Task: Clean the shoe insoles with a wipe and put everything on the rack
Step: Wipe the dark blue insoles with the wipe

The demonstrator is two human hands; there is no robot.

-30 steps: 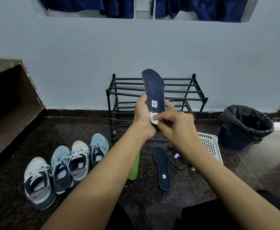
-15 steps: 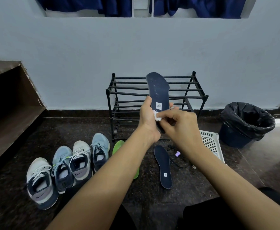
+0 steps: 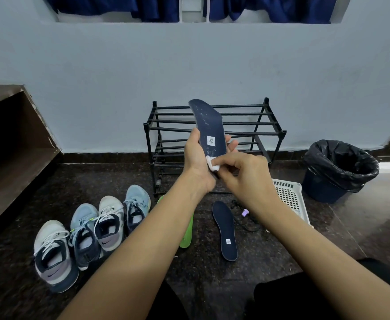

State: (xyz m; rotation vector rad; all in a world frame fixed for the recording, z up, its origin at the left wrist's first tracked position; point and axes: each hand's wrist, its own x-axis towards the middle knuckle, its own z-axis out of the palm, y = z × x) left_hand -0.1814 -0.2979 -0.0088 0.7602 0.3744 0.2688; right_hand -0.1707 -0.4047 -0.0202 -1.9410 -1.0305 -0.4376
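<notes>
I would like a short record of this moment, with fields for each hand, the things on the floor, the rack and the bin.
left hand: grips raised dark blue foam insole
right hand: pinches small white wipe against its lower end
floor: second dark blue insole, green insole, four sneakers, white plastic basket
black metal rack: against the wall
dark bin with black liner: right of rack

White square label (image 3: 210, 141) on the held navy insole (image 3: 209, 121): a small dark emblem, not legible. Matching label (image 3: 228, 241) on the navy insole on the floor (image 3: 224, 222). Swoosh marks on the leftmost sneaker (image 3: 51, 274) and the white sneaker (image 3: 106, 243). No lettering is readable.
</notes>
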